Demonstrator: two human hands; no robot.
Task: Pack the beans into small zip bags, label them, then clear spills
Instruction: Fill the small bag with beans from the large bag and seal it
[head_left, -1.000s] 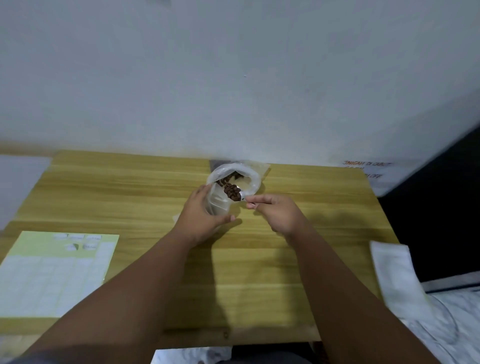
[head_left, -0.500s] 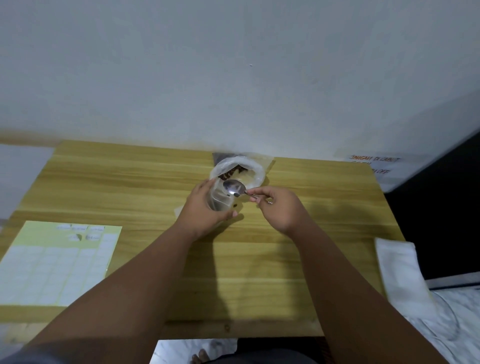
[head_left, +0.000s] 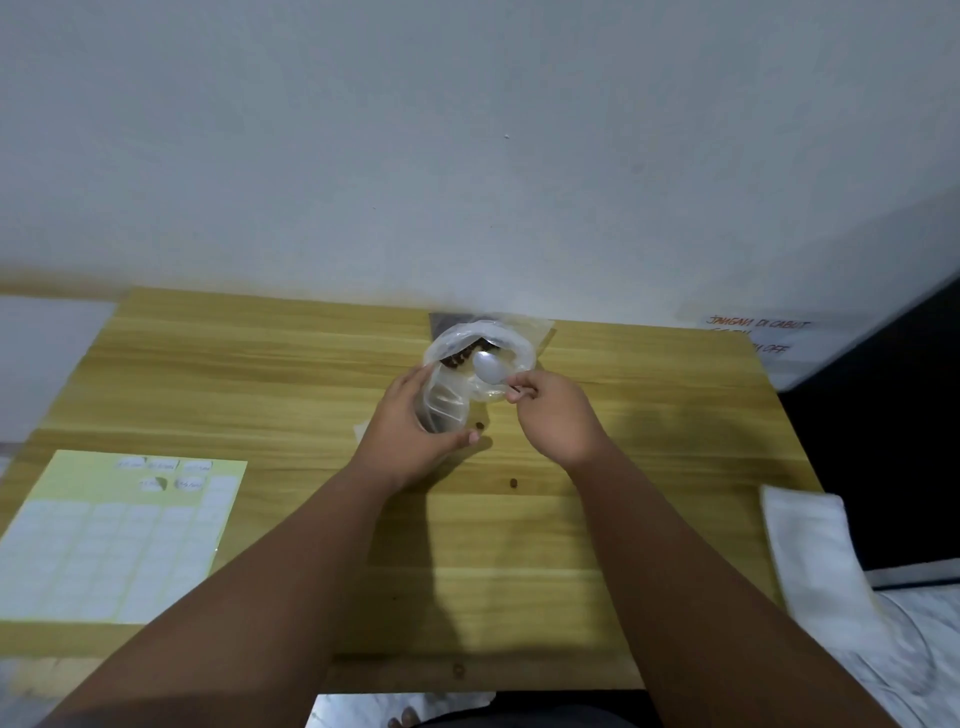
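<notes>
My left hand grips a small clear zip bag, held upright with its mouth open on the wooden table. Just behind it stands a larger clear plastic bag with brown beans inside. My right hand pinches the handle of a metal spoon, whose empty bowl lies over the larger bag's mouth. Two spilled beans lie on the table: one bean by my left thumb, another bean nearer me.
A pale green label sheet with white stickers lies at the front left. A folded white cloth hangs over the table's right edge. A white wall rises right behind the table; a handwritten paper note sits at the back right.
The spoon was full of beans over the bags one second ago; now it is empty and back over the larger bag. Two beans now lie on the table.
</notes>
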